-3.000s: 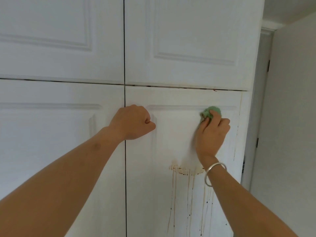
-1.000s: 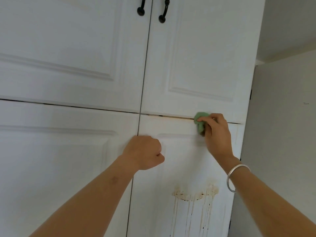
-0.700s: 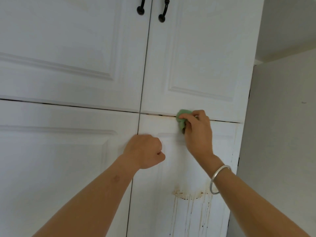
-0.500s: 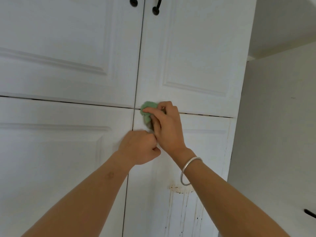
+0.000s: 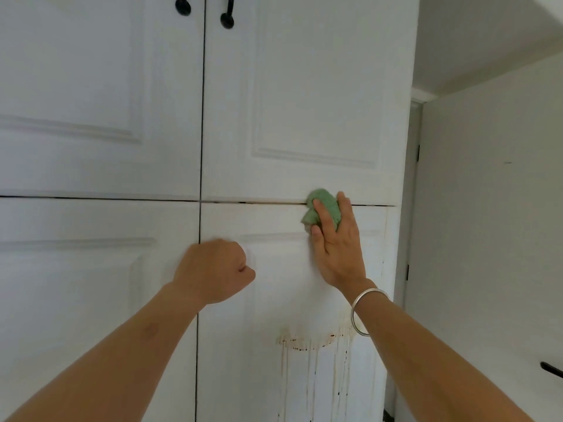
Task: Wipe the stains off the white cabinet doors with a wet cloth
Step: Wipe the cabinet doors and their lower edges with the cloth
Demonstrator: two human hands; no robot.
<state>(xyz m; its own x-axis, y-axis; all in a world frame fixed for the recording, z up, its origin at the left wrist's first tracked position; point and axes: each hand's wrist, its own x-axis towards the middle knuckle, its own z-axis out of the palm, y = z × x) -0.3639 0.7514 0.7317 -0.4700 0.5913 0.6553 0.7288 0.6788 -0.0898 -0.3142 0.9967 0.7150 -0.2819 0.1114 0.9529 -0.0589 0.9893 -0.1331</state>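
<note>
My right hand (image 5: 336,245) presses a crumpled green cloth (image 5: 324,208) flat against the top edge of the lower right cabinet door (image 5: 274,300), right at the gap under the upper right door (image 5: 304,102). My left hand (image 5: 213,271) is a closed fist resting against the same lower door near its left edge, holding nothing. Brown stains (image 5: 307,342) with thin drip lines run down the lower door below my right wrist. More faint drips mark the door's right edge (image 5: 384,245).
Two black handles (image 5: 227,13) hang on the upper doors at the top. The lower left door (image 5: 91,284) is to the left. A white wall (image 5: 487,208) and a door frame with hinges (image 5: 408,269) stand to the right. A dark handle (image 5: 551,368) shows at far right.
My right hand has slid the green cloth to the right along the gap between upper and lower doors, away from my left fist. My fingers are now spread flat over it.
</note>
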